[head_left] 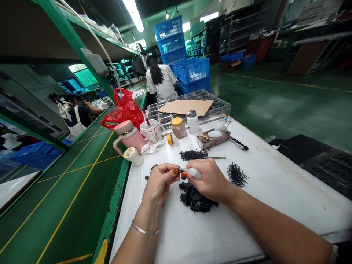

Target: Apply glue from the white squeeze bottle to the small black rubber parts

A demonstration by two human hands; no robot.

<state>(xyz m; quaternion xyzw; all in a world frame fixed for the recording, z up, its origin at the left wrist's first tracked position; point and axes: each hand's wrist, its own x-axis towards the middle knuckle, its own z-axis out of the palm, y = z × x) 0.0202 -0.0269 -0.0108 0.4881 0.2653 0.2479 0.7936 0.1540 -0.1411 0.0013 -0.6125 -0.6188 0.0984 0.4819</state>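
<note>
Right hand [211, 181] grip closed on white tool [194, 173], left hand [159, 183] pinching tiny part [178, 170], indistinct

Your right hand [210, 179] covers most of the white tool [194, 173], so only its rounded end shows. The small part [178, 170] pinched in your left hand [161, 181] is too small to tell. The black pile [196, 201] lies partly under your right wrist. The lower edge cuts both your forearms. In the upper middle, the face of a seated person [161, 82] is blurred.
</note>
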